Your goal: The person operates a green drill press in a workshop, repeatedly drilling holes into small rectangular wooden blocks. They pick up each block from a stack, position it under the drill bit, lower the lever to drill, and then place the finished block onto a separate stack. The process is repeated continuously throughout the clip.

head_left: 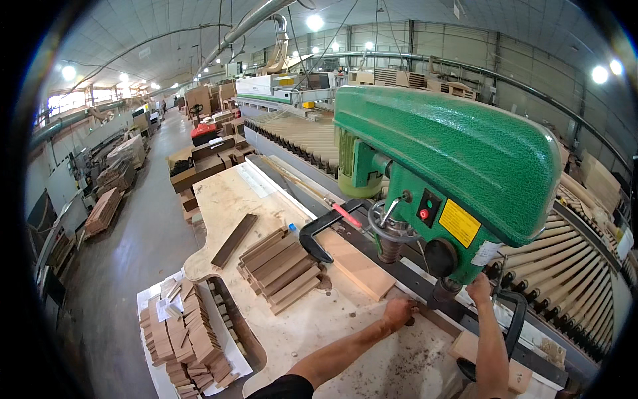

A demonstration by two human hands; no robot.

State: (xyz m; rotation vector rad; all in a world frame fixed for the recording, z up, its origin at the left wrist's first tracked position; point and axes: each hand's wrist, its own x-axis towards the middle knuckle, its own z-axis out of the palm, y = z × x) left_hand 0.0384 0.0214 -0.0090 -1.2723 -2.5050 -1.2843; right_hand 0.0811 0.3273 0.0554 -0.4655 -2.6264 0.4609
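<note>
A green drill press (pixel 445 166) stands over the bench, its chuck (pixel 446 290) pointing down between my hands. My left hand (pixel 401 312) is closed on a brown wooden strip (pixel 440 326) lying along the dark fence under the chuck. My right hand (pixel 479 288) is closed beside the machine's head, around what looks like the feed lever, mostly hidden by the fingers. Left of my left hand, a pale wooden board (pixel 355 263) lies along the fence, with a black C-clamp (pixel 311 241) over it. Another black clamp (pixel 517 319) stands by my right forearm.
Brown wooden strips (pixel 279 266) lie side by side on the pale bench top (pixel 229 193), with a single strip (pixel 234 241) apart from them. Lower left, a stack of wooden pieces (pixel 189 332) sits beside a bench cutout. Wood shavings lie near me; a slatted roller conveyor (pixel 571 266) runs behind.
</note>
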